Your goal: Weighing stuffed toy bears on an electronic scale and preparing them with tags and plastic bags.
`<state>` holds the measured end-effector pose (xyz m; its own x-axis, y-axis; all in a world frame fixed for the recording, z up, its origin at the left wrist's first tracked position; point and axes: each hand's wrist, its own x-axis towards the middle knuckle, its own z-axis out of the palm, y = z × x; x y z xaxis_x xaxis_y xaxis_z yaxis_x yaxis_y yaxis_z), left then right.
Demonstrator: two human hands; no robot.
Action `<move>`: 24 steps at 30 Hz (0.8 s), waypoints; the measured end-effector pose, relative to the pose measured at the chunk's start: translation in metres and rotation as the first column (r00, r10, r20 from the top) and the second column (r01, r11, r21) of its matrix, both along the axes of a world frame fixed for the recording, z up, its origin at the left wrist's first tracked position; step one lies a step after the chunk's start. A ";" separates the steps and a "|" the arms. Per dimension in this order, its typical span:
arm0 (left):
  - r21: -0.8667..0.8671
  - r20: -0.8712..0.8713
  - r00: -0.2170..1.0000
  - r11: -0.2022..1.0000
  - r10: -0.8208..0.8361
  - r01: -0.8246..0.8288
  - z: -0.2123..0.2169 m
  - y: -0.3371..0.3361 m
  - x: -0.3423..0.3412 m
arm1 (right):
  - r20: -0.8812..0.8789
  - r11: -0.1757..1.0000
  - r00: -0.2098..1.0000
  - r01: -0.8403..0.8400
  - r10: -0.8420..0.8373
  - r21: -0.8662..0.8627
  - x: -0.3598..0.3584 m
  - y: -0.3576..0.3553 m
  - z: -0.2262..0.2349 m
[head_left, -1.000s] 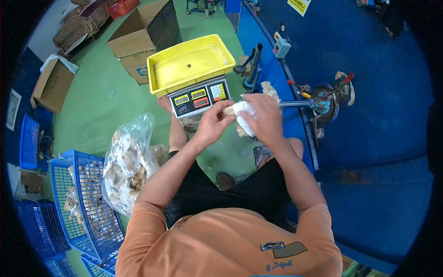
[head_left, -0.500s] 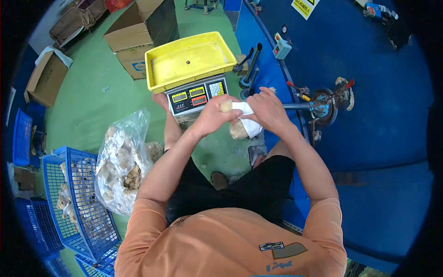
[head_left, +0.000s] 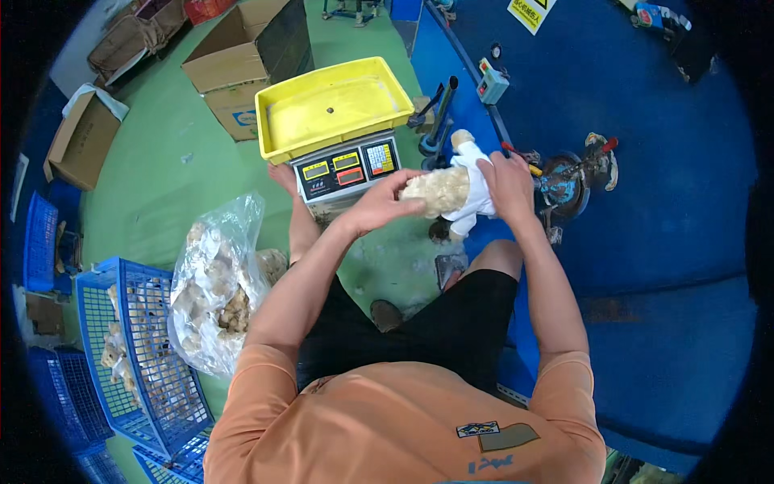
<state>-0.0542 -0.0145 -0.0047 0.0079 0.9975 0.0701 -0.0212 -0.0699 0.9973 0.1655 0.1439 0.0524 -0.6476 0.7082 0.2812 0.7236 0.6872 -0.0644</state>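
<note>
A beige, curly-furred plush toy (head_left: 438, 191) in a white shirt (head_left: 476, 187) lies stretched out between my two hands, beside the blue machine. My left hand (head_left: 383, 203) is closed around its furry end, thumb on the near side. At the other end, my right hand (head_left: 508, 187) grips the shirt. Small beige limbs stick out past the shirt at the far and near sides. The metal tube of the machine's fitting (head_left: 564, 185) is hidden behind the toy and my right hand, so I cannot tell whether the toy sits on it.
A yellow tray (head_left: 347, 105) rests on a digital scale (head_left: 343, 173) ahead. Cardboard boxes (head_left: 230, 85) stand behind it. To my left are a clear plastic bag (head_left: 214, 282) of plush pieces and a blue crate (head_left: 161, 355). The blue machine (head_left: 645, 234) fills the right side.
The toy was bunched up in both hands; now it is stretched out, its shirt spread. My right hand has moved right toward the fitting, covering the tube that showed before.
</note>
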 end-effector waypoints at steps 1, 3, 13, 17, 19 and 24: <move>0.003 0.001 1.000 1.000 -0.009 0.009 -0.003 0.001 0.002 | -0.148 0.994 0.986 -0.059 0.071 0.088 -0.003 -0.005 -0.001; -0.004 -0.061 0.995 0.996 0.085 -0.085 -0.012 -0.008 -0.003 | -0.352 0.994 0.930 -0.111 0.103 -0.003 -0.034 -0.047 0.012; 0.179 0.124 0.923 0.907 0.365 -0.382 -0.006 -0.031 0.021 | -0.396 0.885 0.797 -0.450 0.457 0.115 -0.008 -0.037 -0.031; 0.149 0.252 0.903 0.909 0.347 -0.390 -0.025 -0.021 0.022 | -0.365 0.881 0.805 -0.459 0.467 0.117 -0.017 -0.044 -0.017; 0.113 0.266 0.917 0.935 0.298 -0.336 -0.036 -0.027 0.022 | -0.332 0.847 0.782 -0.517 0.527 0.128 -0.029 -0.061 -0.012; 0.242 0.163 0.889 0.856 0.428 -0.456 -0.027 -0.032 0.027 | -0.404 0.893 0.799 -0.429 0.446 0.138 0.023 -0.018 -0.040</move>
